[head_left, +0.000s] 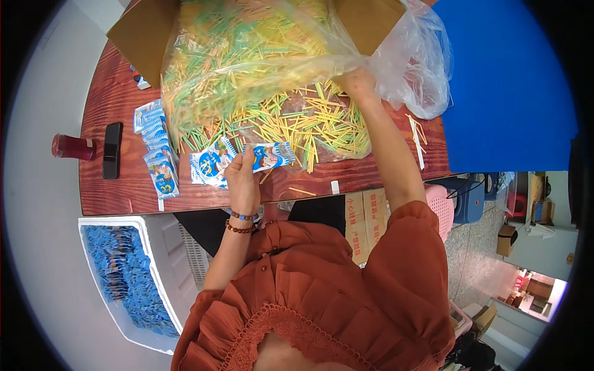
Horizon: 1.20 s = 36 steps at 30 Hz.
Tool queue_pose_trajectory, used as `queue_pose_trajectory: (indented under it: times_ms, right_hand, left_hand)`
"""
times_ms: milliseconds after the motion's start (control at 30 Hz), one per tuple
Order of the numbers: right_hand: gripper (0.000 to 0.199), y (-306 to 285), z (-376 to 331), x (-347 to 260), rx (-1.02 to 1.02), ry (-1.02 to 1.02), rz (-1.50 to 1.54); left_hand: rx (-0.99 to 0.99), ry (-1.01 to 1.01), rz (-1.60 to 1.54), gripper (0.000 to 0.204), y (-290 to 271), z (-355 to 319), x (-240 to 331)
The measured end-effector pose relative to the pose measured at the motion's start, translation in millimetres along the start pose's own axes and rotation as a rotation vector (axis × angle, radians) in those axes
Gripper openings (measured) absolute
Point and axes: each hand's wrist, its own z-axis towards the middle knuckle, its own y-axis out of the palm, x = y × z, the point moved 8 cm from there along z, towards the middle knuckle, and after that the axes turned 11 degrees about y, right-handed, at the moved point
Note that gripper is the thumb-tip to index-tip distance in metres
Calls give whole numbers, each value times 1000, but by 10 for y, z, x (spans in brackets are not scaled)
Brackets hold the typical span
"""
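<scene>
My left hand (243,176) is closed at the table's near edge, its thumb pressed on a small blue-and-white packet (272,156). Beside it, to the left, lies another such packet (207,167). My right hand (357,85) reaches far across the table and grips the edge of a large clear plastic bag (284,65); the film partly hides its fingers. Thin yellow, green and orange sticks (322,120) fill the bag and lie spread in front of it.
More packets (158,139) overlap in a row at left, near a black phone (112,150) and a red-lidded jar (73,147). Below left, a white foam box (154,272) holds many blue packets. Cardboard flaps (368,21) flank the bag. Crumpled clear plastic (424,68) lies at right.
</scene>
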Motion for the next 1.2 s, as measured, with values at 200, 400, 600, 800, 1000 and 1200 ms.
queue_pose_trajectory:
  times_ms: [200, 400, 600, 800, 1000, 1200]
  right_hand:
    - [51, 223, 36, -259, -19, 10, -56]
    - [47, 548, 264, -51, 12, -278, 148]
    - [32, 226, -119, 4, -339, -231, 735]
    - [18, 404, -443, 261, -810, 173, 1122]
    - [22, 376, -885, 189, -926, 47, 1492]
    - [23, 226, -1146, 46, -842, 36, 1701]
  left_hand:
    - [36, -2, -38, 22, 37, -14, 117]
    - [1, -24, -68, 21, 16, -5, 34]
    - [-35, -24, -80, 23, -56, 13, -15]
    - [-51, -39, -74, 23, 20, -4, -14]
    - [-70, -52, -97, 22, 77, -9, -25]
    - [-87, -90, -135, 21, 151, 6, -33]
